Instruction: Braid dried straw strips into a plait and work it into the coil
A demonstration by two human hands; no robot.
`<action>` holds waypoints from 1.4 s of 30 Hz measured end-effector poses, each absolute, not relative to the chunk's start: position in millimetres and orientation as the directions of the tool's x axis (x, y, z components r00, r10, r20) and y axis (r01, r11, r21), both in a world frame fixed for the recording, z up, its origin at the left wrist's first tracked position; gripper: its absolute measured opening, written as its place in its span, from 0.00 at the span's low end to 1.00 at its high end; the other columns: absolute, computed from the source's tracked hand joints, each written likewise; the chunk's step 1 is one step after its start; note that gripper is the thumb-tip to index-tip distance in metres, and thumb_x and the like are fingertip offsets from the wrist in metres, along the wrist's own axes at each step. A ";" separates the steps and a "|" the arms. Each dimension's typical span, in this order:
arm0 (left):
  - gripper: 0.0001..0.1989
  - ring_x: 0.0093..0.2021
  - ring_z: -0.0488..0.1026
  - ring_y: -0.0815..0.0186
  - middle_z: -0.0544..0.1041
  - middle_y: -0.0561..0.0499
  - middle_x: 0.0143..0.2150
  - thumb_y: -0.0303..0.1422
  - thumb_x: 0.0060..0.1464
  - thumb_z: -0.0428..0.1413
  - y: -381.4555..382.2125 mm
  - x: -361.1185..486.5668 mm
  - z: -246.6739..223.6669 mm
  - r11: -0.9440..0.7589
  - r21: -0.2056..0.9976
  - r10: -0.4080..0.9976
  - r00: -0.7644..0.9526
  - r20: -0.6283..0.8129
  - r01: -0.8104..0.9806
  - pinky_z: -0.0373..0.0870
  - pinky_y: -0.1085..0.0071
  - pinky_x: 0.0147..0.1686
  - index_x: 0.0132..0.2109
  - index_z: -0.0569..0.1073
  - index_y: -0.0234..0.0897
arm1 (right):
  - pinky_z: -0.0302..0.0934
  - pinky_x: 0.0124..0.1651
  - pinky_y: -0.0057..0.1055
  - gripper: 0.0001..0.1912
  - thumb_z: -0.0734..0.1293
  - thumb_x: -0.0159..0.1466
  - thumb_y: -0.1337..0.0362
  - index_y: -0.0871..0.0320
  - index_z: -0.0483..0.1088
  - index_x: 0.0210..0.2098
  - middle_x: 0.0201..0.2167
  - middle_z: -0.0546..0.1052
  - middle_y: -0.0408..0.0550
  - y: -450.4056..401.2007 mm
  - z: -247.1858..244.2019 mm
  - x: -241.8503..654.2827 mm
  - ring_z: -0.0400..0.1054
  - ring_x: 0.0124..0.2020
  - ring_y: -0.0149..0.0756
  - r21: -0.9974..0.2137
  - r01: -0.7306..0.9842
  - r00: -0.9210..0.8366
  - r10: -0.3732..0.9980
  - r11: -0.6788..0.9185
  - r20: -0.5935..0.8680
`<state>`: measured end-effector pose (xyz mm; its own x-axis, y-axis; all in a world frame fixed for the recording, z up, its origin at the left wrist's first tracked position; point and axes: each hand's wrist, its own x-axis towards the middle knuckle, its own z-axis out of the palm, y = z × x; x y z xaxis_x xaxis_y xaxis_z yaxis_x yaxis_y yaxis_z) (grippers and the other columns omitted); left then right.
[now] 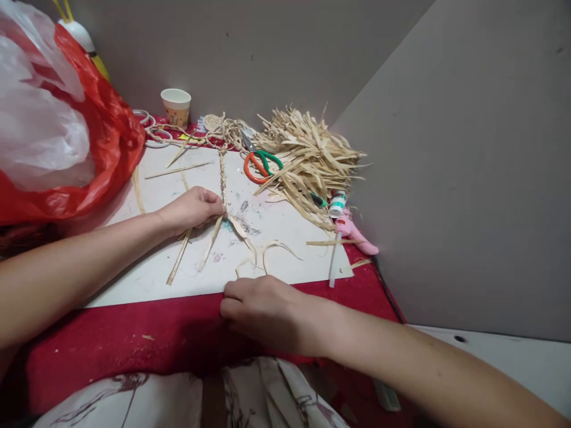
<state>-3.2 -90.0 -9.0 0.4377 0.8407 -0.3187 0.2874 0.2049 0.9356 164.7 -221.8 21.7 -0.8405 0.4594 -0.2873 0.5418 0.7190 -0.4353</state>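
A narrow braid of dried straw strips [223,178] runs down the white board. My left hand [191,211] is closed in a pinch on its lower end, where loose strips [241,229] fan out below the fingers. Nearer to me, my right hand [272,309] is closed over the board's front edge, its fingertips pressed together. Thin curling straw strips [266,255] run up to that hand and pass out of sight behind it; its grip on them is partly hidden. Single flat strips [178,258] lie beside and under my left hand.
Scissors [256,167] with orange and green handles lie against a heap of straw [312,148]. A pink glue gun [357,235] and a small white roll [338,204] are at right. A paper cup [176,108] stands behind; a red plastic bag [120,128] bulges at left. Grey walls enclose the table.
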 end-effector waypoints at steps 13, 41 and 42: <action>0.10 0.12 0.49 0.78 0.58 0.58 0.13 0.31 0.50 0.56 -87.2 -4.7 -10.3 0.255 0.929 0.817 0.455 -0.355 0.267 0.40 0.74 0.13 0.24 0.68 0.35 | 0.50 0.16 0.21 0.09 0.68 0.60 0.62 0.57 0.62 0.30 0.21 0.69 0.37 -119.7 83.1 227.9 0.57 0.15 0.21 -0.966 0.142 -0.323 0.933 0.215 0.160; 0.10 0.09 0.45 0.81 0.77 0.49 0.23 0.26 0.57 0.47 -100.7 8.3 -3.7 0.492 0.849 0.841 0.356 -0.407 -0.192 0.39 0.78 0.11 0.27 0.59 0.37 | 0.56 0.24 0.25 0.13 0.54 0.67 0.49 0.50 0.60 0.38 0.24 0.67 0.40 74.0 125.0 109.7 0.63 0.25 0.28 -0.749 0.192 0.243 0.709 0.633 0.662; 0.10 0.09 0.45 0.81 0.77 0.49 0.23 0.26 0.57 0.47 -101.5 8.6 -2.6 0.499 0.835 0.847 0.336 -0.412 -0.233 0.38 0.79 0.12 0.28 0.59 0.37 | 0.56 0.24 0.25 0.10 0.55 0.67 0.53 0.51 0.59 0.34 0.23 0.66 0.39 79.0 117.5 102.2 0.61 0.22 0.27 -0.717 0.193 0.251 0.673 0.670 0.696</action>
<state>8.6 -101.5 -2.6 0.3362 0.8467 -0.4124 -0.2330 0.4991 0.8346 102.2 79.0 117.5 0.2507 0.6726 0.6962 0.1931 0.6700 -0.7168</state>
